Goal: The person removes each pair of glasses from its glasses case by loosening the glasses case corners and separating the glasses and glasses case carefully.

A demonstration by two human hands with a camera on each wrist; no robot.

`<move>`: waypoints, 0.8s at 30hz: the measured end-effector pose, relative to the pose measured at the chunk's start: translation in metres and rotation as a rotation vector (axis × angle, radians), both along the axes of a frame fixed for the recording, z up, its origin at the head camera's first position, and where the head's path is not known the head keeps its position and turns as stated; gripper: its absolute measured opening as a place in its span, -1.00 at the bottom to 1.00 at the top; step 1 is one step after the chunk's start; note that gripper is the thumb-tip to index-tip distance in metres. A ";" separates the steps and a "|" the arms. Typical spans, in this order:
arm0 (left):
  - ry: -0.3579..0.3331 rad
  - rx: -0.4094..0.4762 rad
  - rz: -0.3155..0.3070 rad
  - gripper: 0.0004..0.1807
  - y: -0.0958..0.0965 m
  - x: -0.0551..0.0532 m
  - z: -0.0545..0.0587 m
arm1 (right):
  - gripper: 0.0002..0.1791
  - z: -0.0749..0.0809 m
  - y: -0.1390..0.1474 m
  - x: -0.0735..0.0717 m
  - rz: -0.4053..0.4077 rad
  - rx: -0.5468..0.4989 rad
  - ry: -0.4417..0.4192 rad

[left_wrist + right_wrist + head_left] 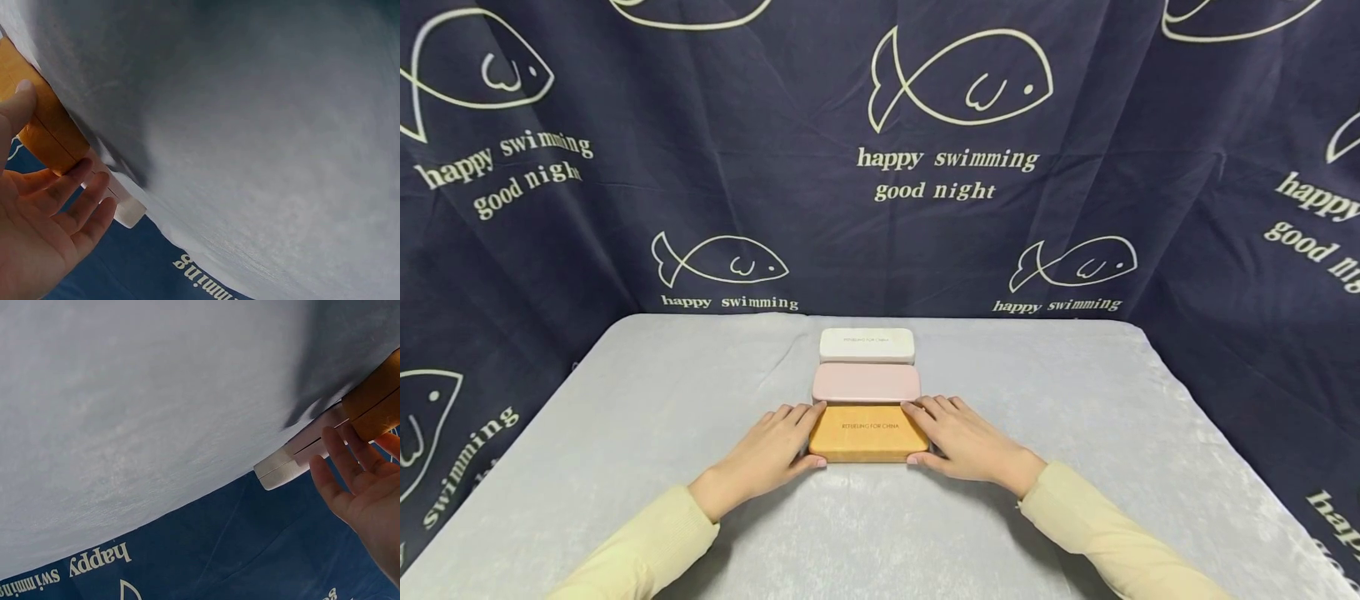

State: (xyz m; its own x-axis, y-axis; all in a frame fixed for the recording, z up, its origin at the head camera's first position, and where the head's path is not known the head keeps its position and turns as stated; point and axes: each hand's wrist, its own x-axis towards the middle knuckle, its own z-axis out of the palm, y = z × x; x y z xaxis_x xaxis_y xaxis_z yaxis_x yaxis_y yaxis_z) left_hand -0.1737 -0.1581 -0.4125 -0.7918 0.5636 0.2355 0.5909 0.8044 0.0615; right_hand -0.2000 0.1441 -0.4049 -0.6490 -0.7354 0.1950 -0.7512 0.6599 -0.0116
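Note:
Three glasses cases stand in a row, one behind another. Nearest is the orange glasses case (869,440), with dark lettering on its lid. Behind it lies the pink glasses case (867,382), and farthest back the white glasses case (867,342), with faint lettering. My left hand (769,447) holds the orange case's left end, thumb at the front corner and fingers at the back corner. At the other end my right hand (964,442) holds it in the same way. In the left wrist view, the thumb (19,106) lies against the orange case's front.
A pale grey cloth (685,383) covers the table. Dark blue curtains (955,258) printed with fish and words hang behind it and at both sides. The white case stands close to the table's back edge.

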 end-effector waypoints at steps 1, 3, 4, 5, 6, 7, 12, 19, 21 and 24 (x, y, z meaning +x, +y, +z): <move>0.001 0.002 -0.002 -0.18 0.000 0.000 0.000 | -0.21 0.000 0.000 0.000 0.000 0.001 0.001; 0.004 0.001 -0.006 -0.18 0.001 0.000 0.001 | -0.21 -0.001 0.000 -0.001 0.001 0.003 0.007; 0.006 0.000 -0.006 -0.18 0.001 0.000 0.001 | -0.22 -0.001 0.000 -0.001 0.002 0.005 0.011; 0.008 0.000 -0.007 -0.18 0.001 0.000 0.002 | -0.22 -0.001 0.000 -0.001 0.003 0.008 0.017; 0.012 0.000 -0.009 -0.18 0.001 0.000 0.002 | -0.22 -0.001 0.000 -0.001 0.004 0.010 0.023; 0.015 -0.001 -0.011 -0.18 0.001 0.000 0.002 | -0.22 -0.001 0.000 -0.001 0.006 0.012 0.029; 0.023 -0.002 -0.015 -0.17 0.002 0.000 0.003 | -0.22 -0.001 0.000 -0.001 0.013 0.023 0.048; 0.018 -0.014 -0.005 -0.17 0.002 0.001 0.005 | -0.20 -0.001 0.000 0.001 0.016 0.034 0.059; 0.010 -0.019 -0.002 -0.17 0.001 0.001 0.005 | -0.20 0.000 -0.001 0.001 0.016 0.035 0.060; 0.005 -0.022 -0.003 -0.17 0.001 0.002 0.006 | -0.21 0.000 -0.001 0.003 0.021 0.032 0.062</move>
